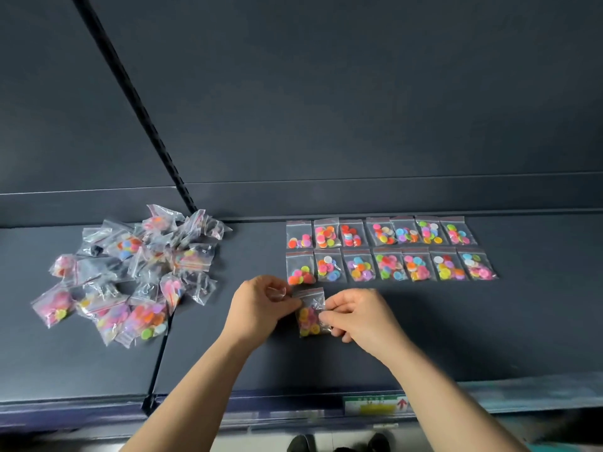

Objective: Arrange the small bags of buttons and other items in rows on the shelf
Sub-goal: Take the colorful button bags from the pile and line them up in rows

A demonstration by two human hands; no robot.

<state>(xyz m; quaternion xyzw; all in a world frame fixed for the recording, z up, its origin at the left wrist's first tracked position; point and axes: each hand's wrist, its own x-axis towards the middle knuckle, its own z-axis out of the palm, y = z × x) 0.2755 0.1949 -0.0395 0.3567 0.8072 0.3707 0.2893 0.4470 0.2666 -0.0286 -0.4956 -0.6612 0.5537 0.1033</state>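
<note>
A small clear bag of yellow and pink buttons (310, 316) lies on the dark shelf (424, 337) just below the left end of two neat rows of button bags (388, 249). My left hand (261, 308) pinches the bag's left edge. My right hand (355, 316) pinches its right edge. Both rows hold several bags each, side by side. A loose heap of unsorted button bags (130, 275) sits to the left.
The shelf's back wall (326, 109) rises behind the rows, with a black slotted upright (137, 102) running diagonally down to the heap. A price label strip (375, 404) lines the shelf's front edge. Shoes (339, 443) show on the floor below.
</note>
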